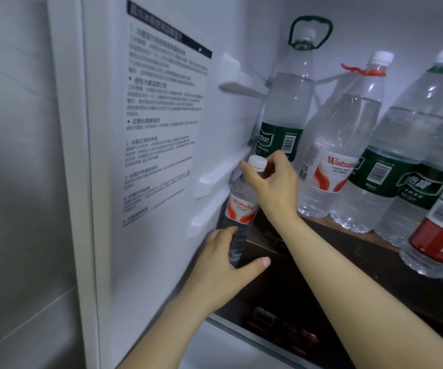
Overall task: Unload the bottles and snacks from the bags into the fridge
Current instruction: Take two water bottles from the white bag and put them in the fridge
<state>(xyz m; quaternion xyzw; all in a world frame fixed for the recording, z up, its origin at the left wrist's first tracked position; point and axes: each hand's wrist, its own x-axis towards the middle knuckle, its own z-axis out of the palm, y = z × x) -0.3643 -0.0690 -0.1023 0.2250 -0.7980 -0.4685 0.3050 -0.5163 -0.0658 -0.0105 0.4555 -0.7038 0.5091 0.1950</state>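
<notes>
Clasping one small clear white-capped bottle, left grip low, right grip at neck; large clear bottles already stand on the dark shelf; snacks unseen.

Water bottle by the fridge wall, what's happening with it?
A person is putting a small water bottle into the fridge, close to its left inner wall. The right hand grips the neck just under the white cap, and the left hand holds the lower part. The bottle is tilted. Several bigger bottles already stand on the dark shelf to the right.
</notes>
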